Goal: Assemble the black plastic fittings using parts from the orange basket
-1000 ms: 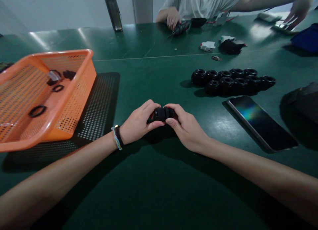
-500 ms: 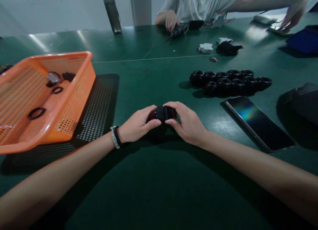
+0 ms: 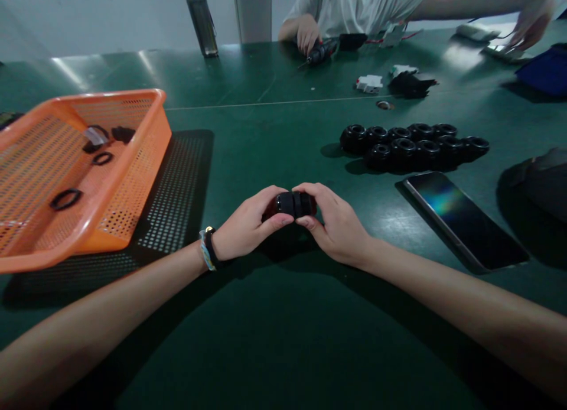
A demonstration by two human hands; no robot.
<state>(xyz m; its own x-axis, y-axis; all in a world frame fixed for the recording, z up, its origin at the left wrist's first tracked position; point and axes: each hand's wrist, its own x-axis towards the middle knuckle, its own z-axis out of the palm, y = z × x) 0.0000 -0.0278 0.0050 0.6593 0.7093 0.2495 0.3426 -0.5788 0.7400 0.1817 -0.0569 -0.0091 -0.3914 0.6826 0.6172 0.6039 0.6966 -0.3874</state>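
Black ribbed cylinder (image 3: 294, 204) | dark, glossy-ended | left hand (image 3: 248, 223), right hand (image 3: 337, 223) pinching it

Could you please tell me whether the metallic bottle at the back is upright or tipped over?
Upright: the bottle stands on its base on the green table, leaning slightly in this view.

On our left wrist we wear two bands side by side. The one nearer the elbow is a braided band (image 3: 205, 250), light blue twisted with a paler, whitish strand. Just beside it, toward our left hand (image 3: 241, 227), sits a plain black band (image 3: 215, 250), thin and rounded like a cord. A small gold-coloured piece (image 3: 209, 228) shows at their upper edge, too small to make out in detail. Our right hand (image 3: 339, 227) and both our forearms (image 3: 110, 315) are bare.
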